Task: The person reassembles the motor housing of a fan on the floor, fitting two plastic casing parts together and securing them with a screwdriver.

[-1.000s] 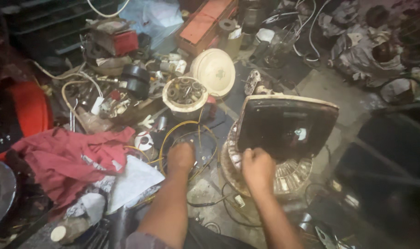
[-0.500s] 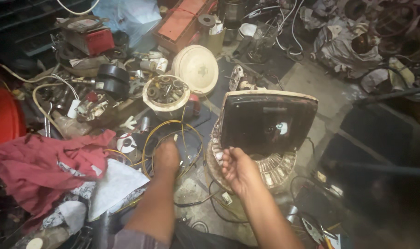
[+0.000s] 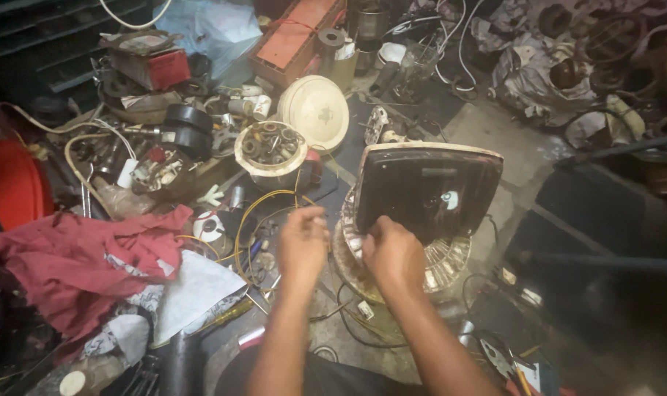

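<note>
Dark square panel (image 3: 427,192) stands tilted at frame centre-right on a round finned metal base (image 3: 443,265), its long edge running left-right. My right hand (image 3: 392,253) is nearer, fingers curled onto the panel's lower-left corner. My left hand (image 3: 302,242) sits just left of it, fingers bent inward over yellow wire loops (image 3: 254,213); can't tell what it pinches. Bowl of small parts (image 3: 270,147) lies above, red cloth (image 3: 77,260) at far left.

Dim, warm light falls from above onto the centre; the right side sinks into near-black shadow. Both hands look slightly motion-blurred, perhaps, and a small glare spot shines on the dark panel (image 3: 426,192).
</note>
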